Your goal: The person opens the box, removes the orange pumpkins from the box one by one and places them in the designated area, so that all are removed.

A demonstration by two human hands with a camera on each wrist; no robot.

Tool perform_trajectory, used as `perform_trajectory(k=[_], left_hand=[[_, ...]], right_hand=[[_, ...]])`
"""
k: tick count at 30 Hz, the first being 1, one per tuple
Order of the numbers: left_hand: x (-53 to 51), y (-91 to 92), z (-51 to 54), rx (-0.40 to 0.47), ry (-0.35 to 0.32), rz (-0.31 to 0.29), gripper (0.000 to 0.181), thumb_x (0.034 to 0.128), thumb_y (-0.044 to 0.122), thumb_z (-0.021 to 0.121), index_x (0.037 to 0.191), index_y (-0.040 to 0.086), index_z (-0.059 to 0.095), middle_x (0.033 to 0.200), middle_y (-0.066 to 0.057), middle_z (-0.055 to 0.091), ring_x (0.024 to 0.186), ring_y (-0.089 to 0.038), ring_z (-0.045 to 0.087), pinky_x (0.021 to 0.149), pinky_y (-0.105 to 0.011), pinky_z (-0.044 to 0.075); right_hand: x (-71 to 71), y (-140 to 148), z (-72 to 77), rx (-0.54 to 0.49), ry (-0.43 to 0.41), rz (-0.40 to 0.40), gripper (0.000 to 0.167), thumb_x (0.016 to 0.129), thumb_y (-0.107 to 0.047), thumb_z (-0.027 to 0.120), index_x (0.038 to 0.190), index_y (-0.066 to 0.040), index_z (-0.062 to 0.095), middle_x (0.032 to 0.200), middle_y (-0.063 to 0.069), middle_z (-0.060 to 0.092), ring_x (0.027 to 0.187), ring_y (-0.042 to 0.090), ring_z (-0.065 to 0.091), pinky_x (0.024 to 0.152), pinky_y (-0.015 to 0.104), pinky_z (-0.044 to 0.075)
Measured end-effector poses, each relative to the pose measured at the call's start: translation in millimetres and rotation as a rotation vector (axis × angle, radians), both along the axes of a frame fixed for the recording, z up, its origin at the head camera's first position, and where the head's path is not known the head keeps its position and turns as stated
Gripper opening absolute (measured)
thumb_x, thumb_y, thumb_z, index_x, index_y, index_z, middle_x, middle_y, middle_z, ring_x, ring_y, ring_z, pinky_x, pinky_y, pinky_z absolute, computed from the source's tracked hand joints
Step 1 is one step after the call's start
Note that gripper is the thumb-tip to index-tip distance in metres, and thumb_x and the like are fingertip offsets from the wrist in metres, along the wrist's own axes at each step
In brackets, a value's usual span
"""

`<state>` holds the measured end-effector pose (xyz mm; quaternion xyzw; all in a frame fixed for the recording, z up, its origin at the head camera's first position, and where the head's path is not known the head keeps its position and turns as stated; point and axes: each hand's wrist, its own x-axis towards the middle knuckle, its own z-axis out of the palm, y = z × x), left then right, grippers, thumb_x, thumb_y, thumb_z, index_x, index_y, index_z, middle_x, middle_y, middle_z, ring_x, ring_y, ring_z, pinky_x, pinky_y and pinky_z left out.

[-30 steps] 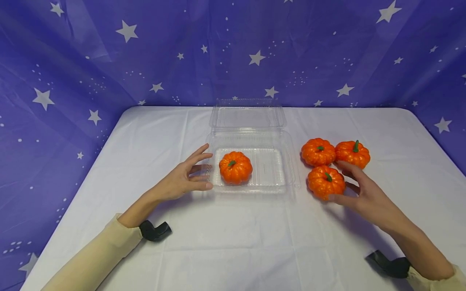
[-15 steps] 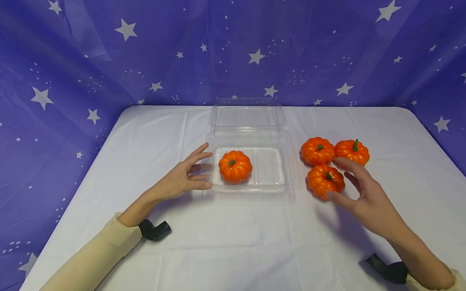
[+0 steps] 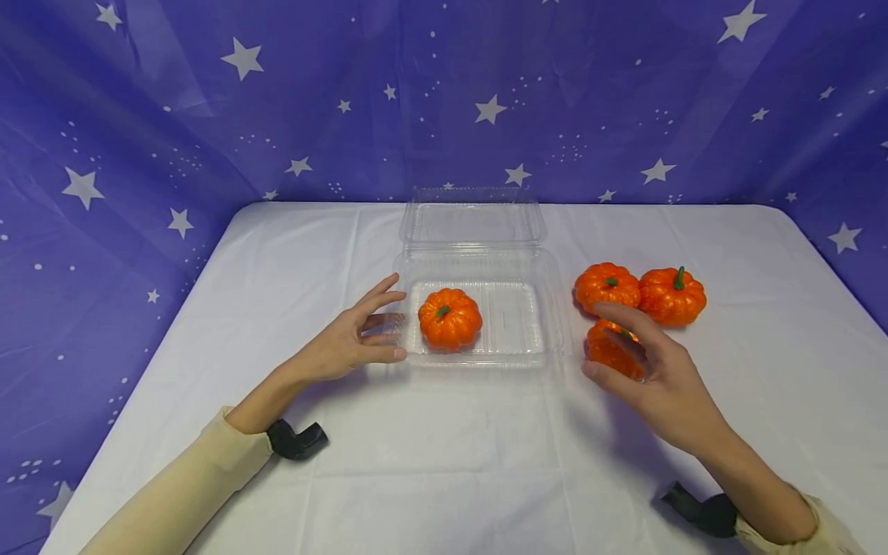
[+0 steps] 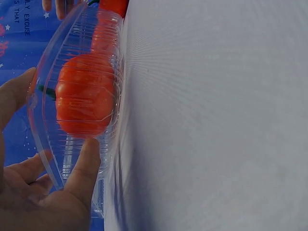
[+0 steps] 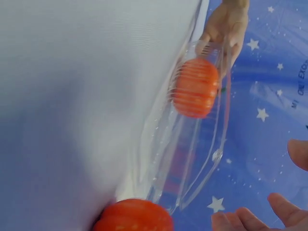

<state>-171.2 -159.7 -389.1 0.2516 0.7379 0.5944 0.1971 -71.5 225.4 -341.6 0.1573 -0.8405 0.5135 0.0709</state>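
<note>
A clear plastic clamshell container stands with its lid folded back. Inside its left half sits an orange pumpkin with a green stem. My left hand touches the container's left side with spread fingers; the left wrist view shows a fingertip against the wall. Over the front loose pumpkin hovers my right hand, fingers apart and partly hiding it. In the right wrist view that hand's fingers stay clear of the pumpkin. Behind are two more pumpkins, one left and one right.
A white cloth covers the table. Behind it hangs a purple-blue curtain with white stars. A black band piece sticks out at the left wrist, and another at the right wrist.
My right hand has drifted left across the front pumpkin, uncovering the back right one. The pumpkins stay in place. The left hand has not visibly moved.
</note>
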Motion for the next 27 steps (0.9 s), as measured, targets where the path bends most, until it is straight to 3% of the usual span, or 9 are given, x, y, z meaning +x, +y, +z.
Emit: perform_trajectory(k=[3, 8, 15, 27], left_hand=[[0.2, -0.2, 0.0, -0.004, 0.003, 0.001, 0.08, 0.0844, 0.004, 0.078, 0.15, 0.0, 0.033, 0.165, 0.004, 0.005, 0.137, -0.041, 0.037, 0.102, -0.034, 0.047], [-0.3, -0.2, 0.0, -0.006, 0.008, 0.002, 0.079, 0.0846, 0.003, 0.078, 0.15, 0.0, 0.033, 0.165, 0.003, 0.004, 0.137, -0.041, 0.037, 0.102, -0.034, 0.047], [-1.1, 0.9, 0.4, 0.007, -0.008, -0.003, 0.08, 0.0847, 0.003, 0.078, 0.151, -0.001, 0.032, 0.165, 0.001, 0.003, 0.137, -0.039, 0.038, 0.103, -0.035, 0.046], [0.7, 0.3, 0.5, 0.003, -0.006, 0.001, 0.081, 0.0847, 0.004, 0.078, 0.151, -0.001, 0.032, 0.165, -0.001, 0.002, 0.137, -0.04, 0.037, 0.102, -0.033, 0.046]], right_hand=[[-1.2, -6.3, 2.2, -0.025, -0.002, 0.019, 0.06, 0.082, 0.012, 0.072, 0.137, -0.006, 0.053, 0.137, 0.005, 0.053, 0.129, 0.015, 0.047, 0.104, 0.017, 0.039], [-3.9, -19.0, 5.6, -0.047, -0.075, 0.043, 0.055, 0.087, 0.003, 0.072, 0.138, -0.01, 0.054, 0.14, 0.002, 0.05, 0.125, 0.014, 0.05, 0.102, 0.016, 0.041], [-13.6, -46.6, 3.4, -0.13, -0.091, 0.129, 0.053, 0.086, 0.005, 0.072, 0.136, -0.004, 0.054, 0.138, 0.004, 0.052, 0.128, 0.02, 0.048, 0.105, 0.024, 0.042], [-35.4, -76.3, 4.4, -0.115, -0.146, 0.203, 0.054, 0.087, -0.001, 0.073, 0.136, -0.002, 0.052, 0.142, 0.009, 0.049, 0.132, 0.026, 0.044, 0.106, 0.042, 0.043]])
